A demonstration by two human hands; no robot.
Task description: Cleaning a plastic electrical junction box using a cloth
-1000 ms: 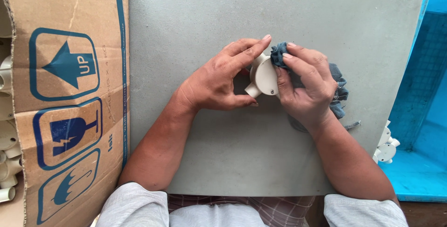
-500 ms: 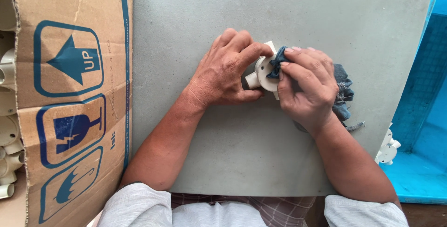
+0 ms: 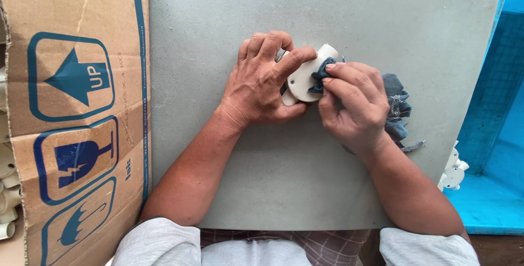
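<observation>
My left hand (image 3: 261, 83) grips a round white plastic fitting (image 3: 303, 77) with short stubs, holding it just above the grey table (image 3: 338, 9). My right hand (image 3: 355, 105) presses a dark blue rag (image 3: 396, 108) against the fitting's flat face, with a fold of the rag pinched under the fingertips. The remainder of the rag bunches out behind the right hand.
A large cardboard box flap (image 3: 71, 113) with blue printed symbols lies along the table's left side. White plastic fittings (image 3: 6, 178) show in the box at far left. More white fittings (image 3: 453, 170) sit in a blue crate (image 3: 491, 200) on the right.
The left hand has turned the fitting, so its flat face now tilts up. The right hand's rag has slid across that face.
</observation>
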